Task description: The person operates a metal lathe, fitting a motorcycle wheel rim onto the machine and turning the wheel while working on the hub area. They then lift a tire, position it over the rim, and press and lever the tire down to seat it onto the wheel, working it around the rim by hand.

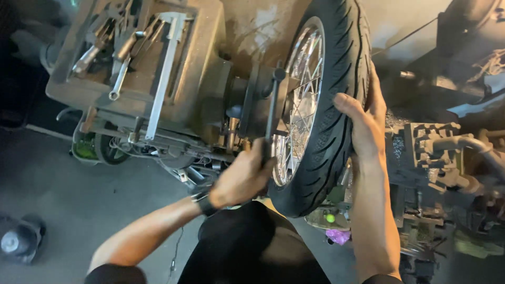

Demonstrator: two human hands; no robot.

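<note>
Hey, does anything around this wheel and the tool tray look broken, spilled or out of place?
Nothing stands out. The left hand grips a dark bar, the right hand rests on the tyre, and tools lie in the tray.

A spoked wheel with a black tyre stands upright at centre. The right hand presses its tread at three o'clock; the left hand grips a dark handle bar at seven o'clock. Tools fill a grimy tray at ten o'clock.
</note>
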